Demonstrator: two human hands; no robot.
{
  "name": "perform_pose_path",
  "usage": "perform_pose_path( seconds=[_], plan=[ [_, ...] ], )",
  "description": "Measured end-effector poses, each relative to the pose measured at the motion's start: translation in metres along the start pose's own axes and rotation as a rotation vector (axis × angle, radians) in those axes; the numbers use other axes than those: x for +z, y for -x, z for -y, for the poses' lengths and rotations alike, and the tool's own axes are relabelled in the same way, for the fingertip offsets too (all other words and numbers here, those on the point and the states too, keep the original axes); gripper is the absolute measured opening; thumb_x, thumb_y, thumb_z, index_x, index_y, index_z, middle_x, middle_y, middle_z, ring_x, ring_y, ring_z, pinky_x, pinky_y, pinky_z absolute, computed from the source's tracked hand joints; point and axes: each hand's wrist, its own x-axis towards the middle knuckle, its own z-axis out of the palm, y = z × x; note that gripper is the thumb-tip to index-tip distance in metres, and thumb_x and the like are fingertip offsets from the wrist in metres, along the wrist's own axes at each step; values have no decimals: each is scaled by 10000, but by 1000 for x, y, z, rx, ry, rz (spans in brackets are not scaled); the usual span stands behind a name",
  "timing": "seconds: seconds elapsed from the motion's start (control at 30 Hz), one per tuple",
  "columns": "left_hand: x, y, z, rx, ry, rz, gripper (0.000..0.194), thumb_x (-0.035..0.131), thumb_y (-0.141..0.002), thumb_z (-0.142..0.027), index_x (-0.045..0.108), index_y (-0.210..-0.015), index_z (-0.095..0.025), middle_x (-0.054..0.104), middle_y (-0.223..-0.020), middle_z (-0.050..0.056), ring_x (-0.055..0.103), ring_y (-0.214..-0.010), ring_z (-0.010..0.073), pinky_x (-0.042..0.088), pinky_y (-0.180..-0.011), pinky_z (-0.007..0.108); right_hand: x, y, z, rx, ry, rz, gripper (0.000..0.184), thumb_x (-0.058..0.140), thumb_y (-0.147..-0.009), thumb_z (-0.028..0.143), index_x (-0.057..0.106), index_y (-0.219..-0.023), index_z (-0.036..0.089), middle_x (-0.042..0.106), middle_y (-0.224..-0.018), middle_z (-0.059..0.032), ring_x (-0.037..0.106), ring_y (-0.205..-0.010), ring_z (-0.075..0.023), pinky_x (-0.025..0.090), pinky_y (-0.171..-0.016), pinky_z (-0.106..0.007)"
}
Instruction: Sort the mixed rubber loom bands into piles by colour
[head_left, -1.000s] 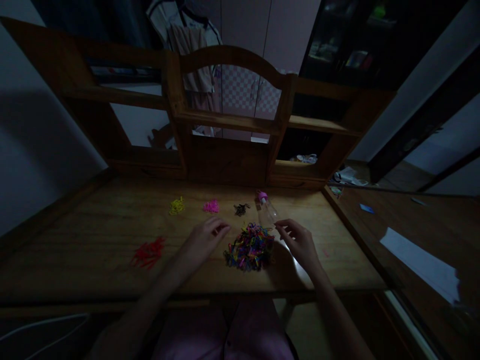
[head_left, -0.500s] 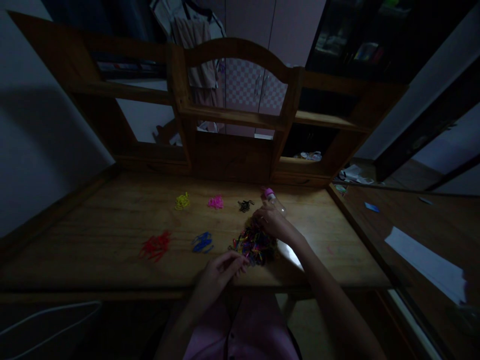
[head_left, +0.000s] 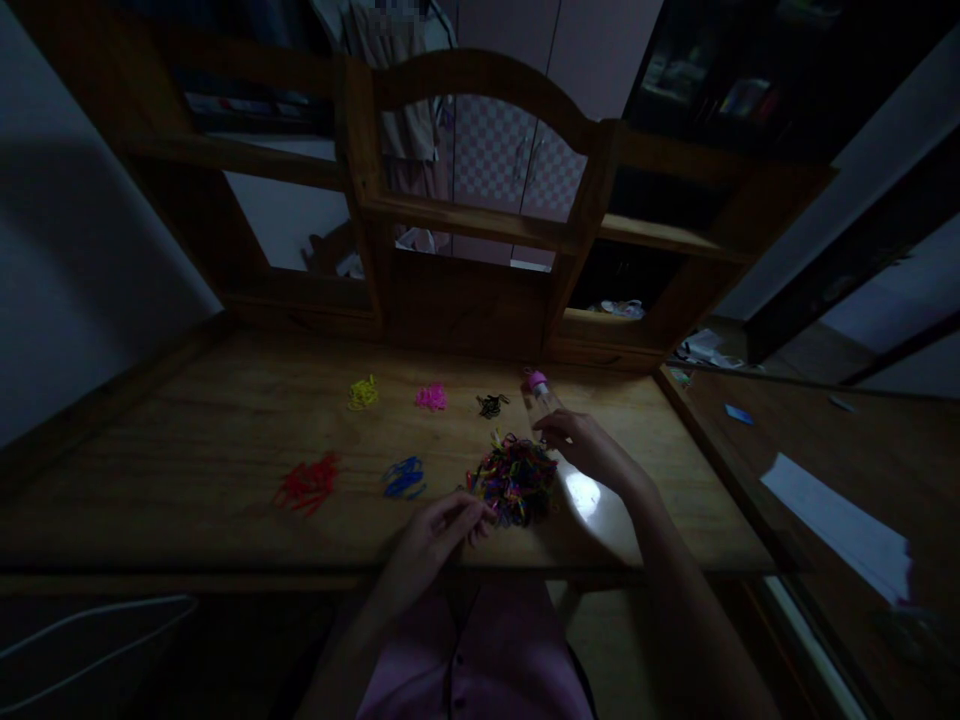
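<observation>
A tangled pile of multicoloured rubber bands (head_left: 517, 480) lies on the wooden desk (head_left: 225, 420) in front of me. At its lower left edge, my left hand (head_left: 446, 525) is closed with thumb and fingertips together; a reddish bit shows at the tips, too small to name surely. My right hand (head_left: 585, 445) is above the pile's right side, fingers bent together beside the clear bottle with a pink cap (head_left: 536, 380). Whatever its fingertips hold is too dark to make out. Sorted by colour are red bands (head_left: 309, 482), blue bands (head_left: 405, 478), yellow bands (head_left: 363, 393), pink bands (head_left: 431, 397) and black bands (head_left: 492, 404).
A wooden shelf frame (head_left: 465, 235) rises along the desk's back edge. To the right, a lower brown surface (head_left: 840, 440) carries white paper (head_left: 840, 525) and a small blue card (head_left: 739, 414). A bright reflection shows on the desk by my right forearm.
My right hand has moved off the pile, to the right, uncovering its top. My left hand stays at the pile's edge. The view has shifted slightly.
</observation>
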Motion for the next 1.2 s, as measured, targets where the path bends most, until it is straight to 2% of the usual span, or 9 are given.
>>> perform_pose_path(
  seconds=[0.13, 0.3, 0.47, 0.7, 0.9, 1.0, 1.1, 1.2],
  plan=[
    [0, 0, 0, -10, 18, 11, 272, 529, -913, -398, 670, -897, -165, 624, -795, 25, 552, -751, 135, 412, -701, 217, 3, 9, -2, 10, 29, 74, 300, 494, -853, 33, 692, -1038, 162, 693, -954, -84, 643, -825, -162, 472, -724, -247],
    [-1, 0, 1, -11, 20, 9, 269, 523, -915, -394, 671, -900, -170, 629, -800, 29, 559, -767, 142, 414, -710, 222, 14, 9, -3, 16, 56, 127, 368, 509, -765, -27, 684, -1021, 172, 673, -887, -65, 612, -731, -135, 437, -654, -219],
    [0, 0, 0, -8, 8, 5, 271, 523, -914, -392, 674, -899, -168, 639, -805, 35, 571, -773, 148, 422, -717, 228, 21, 9, -5, 46, 90, 108, 269, 541, -725, -26, 687, -874, 144, 643, -810, -54, 571, -653, -117, 409, -606, -211],
    [0, -1, 0, -11, 8, 1, 281, 529, -908, -404, 677, -900, -165, 641, -799, 33, 567, -753, 144, 420, -693, 223, 10, 19, -3, 36, -7, 34, 185, 581, -773, 35, 693, -862, 152, 627, -809, -46, 571, -659, -118, 440, -625, -227],
    [0, -1, -2, -6, -20, 3, 285, 520, -913, -402, 676, -897, -163, 640, -802, 36, 563, -752, 145, 419, -696, 224, 3, 32, -5, 49, -249, -66, 138, 607, -800, 115, 670, -908, 173, 639, -856, -33, 599, -709, -127, 476, -649, -240],
    [0, -1, -3, 2, -29, 5, 290, 512, -916, -401, 676, -896, -163, 634, -797, 34, 563, -756, 146, 422, -703, 225, 3, 37, -4, 97, -461, -49, 120, 633, -814, 193, 663, -927, 168, 653, -854, -35, 620, -747, -141, 502, -688, -262],
    [-1, -1, -2, 0, -24, 6, 291, 516, -912, -404, 678, -896, -163, 638, -795, 34, 571, -760, 147, 432, -709, 226, 5, 39, 3, 172, -725, -44, 154, 673, -807, 272, 660, -908, 156, 653, -795, -27, 616, -696, -131, 505, -651, -255],
    [1, -2, 0, 0, -20, -27, 287, 531, -901, -410, 677, -895, -163, 658, -807, 39, 585, -755, 150, 447, -704, 232, 10, 40, 15, 262, -892, -109, 192, 711, -780, 307, 666, -877, 148, 652, -720, -12, 594, -610, -116, 490, -590, -246]
  ],
)
